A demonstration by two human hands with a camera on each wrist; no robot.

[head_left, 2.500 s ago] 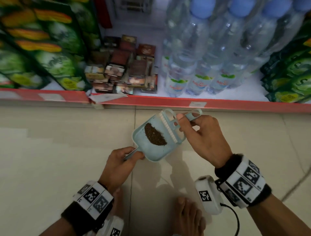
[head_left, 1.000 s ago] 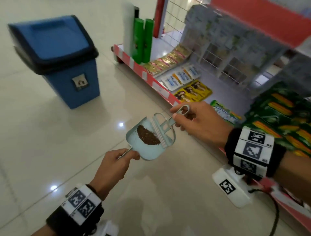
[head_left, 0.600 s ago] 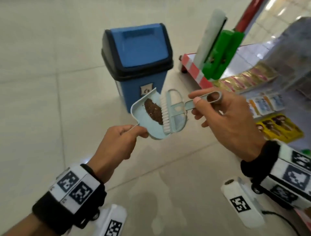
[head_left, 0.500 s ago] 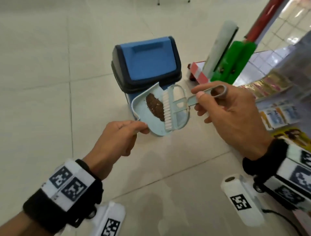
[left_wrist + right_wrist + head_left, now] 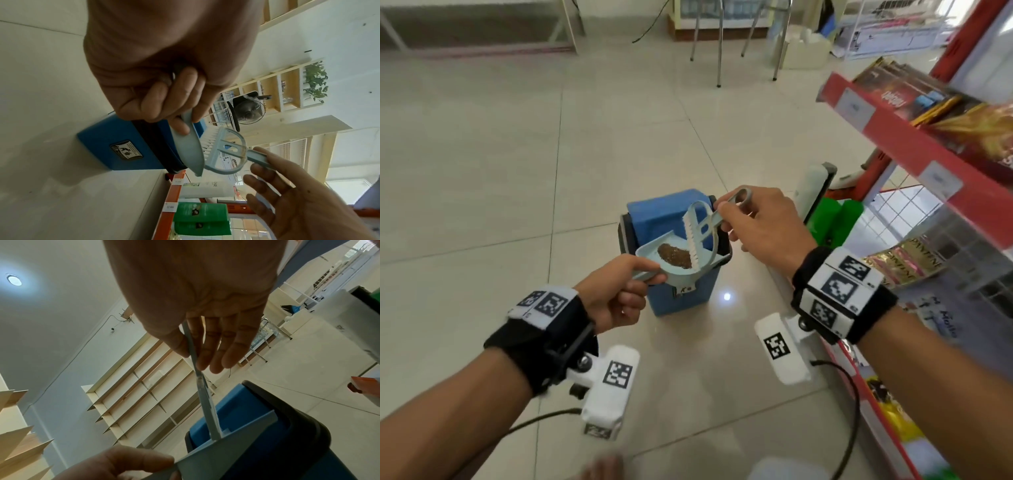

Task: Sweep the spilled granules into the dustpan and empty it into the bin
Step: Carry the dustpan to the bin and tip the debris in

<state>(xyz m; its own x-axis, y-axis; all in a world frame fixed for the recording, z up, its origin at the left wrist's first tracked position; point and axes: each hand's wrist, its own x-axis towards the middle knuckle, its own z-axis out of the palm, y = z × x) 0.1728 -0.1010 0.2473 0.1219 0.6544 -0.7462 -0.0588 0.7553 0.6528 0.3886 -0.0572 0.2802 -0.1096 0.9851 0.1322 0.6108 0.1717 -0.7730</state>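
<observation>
A pale blue dustpan (image 5: 654,253) holds a heap of brown granules (image 5: 674,256) and hovers over the near rim of the blue bin (image 5: 661,214) with its black collar. My left hand (image 5: 616,291) grips the dustpan's handle (image 5: 186,120). My right hand (image 5: 760,226) pinches the handle of the small pale blue brush (image 5: 702,222), whose white bristles (image 5: 207,142) rest in the pan just behind the granules. In the right wrist view the brush handle (image 5: 203,389) runs down to the dustpan (image 5: 236,449) above the bin (image 5: 242,404).
A red-edged shop shelf (image 5: 914,147) with packets runs along the right, with green bottles (image 5: 835,219) and a white one (image 5: 811,192) at its end next to the bin. Chair legs (image 5: 719,41) stand far back. Pale tiled floor (image 5: 482,171) spreads to the left.
The view has swung from the shelf to the bin. Both hands have carried the dustpan and brush up to the bin, which now lies directly under the pan.
</observation>
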